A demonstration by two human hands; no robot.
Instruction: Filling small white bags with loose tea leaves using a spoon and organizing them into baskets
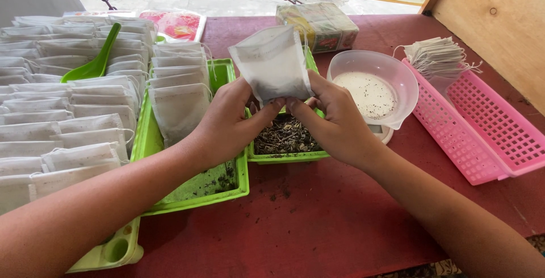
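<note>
White filter paper formed the small bag [273,62] you pinched by its lower edge, left hand [230,122] and right hand [335,122] both closed on it, above a green tray [289,154] of dried leaves [285,136], beside a bowl [374,88].

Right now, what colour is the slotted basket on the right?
Pink basket, seen best in the head view.

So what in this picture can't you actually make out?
Head view, the only one:
- Inside of the white filter bag: its paper hides whether it is filled.
- Fingertips of the left hand and right hand: tucked behind the bag.
- Green tray of dried leaves: mostly covered by both hands.
- Scale under the clear bowl: bowl hides it.
</note>
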